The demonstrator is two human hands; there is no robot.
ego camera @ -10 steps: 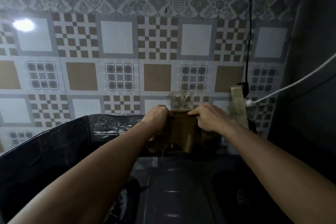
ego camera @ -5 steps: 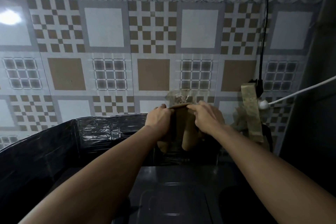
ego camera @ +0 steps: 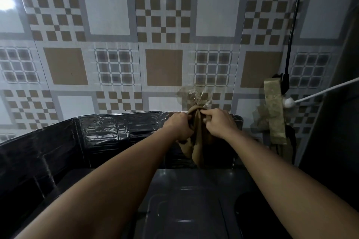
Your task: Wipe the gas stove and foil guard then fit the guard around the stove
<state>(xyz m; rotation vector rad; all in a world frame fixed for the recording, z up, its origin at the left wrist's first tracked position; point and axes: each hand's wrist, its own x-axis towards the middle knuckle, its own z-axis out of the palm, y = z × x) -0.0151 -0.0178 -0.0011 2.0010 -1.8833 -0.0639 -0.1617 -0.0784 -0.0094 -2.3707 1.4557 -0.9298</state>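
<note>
Both hands pinch a brown cloth (ego camera: 198,137) at its top: the left hand (ego camera: 179,127) and right hand (ego camera: 218,124) close together. Just behind them stands the foil guard (ego camera: 108,130); below them lies the dark stove (ego camera: 186,205).

Only one view is given, so nothing is shared between cameras. It's worn on the head and aimed forward and a bit down, straight at the tiled wall (ego camera: 163,44), which fills the far upper half. Both forearms are seen reaching away from the near bottom corners, so the hands sit mid-frame, pretty close. The stove top (ego camera: 186,209) is cut off at the near edge. Wide-angle bending is noticed at the sides.
</note>
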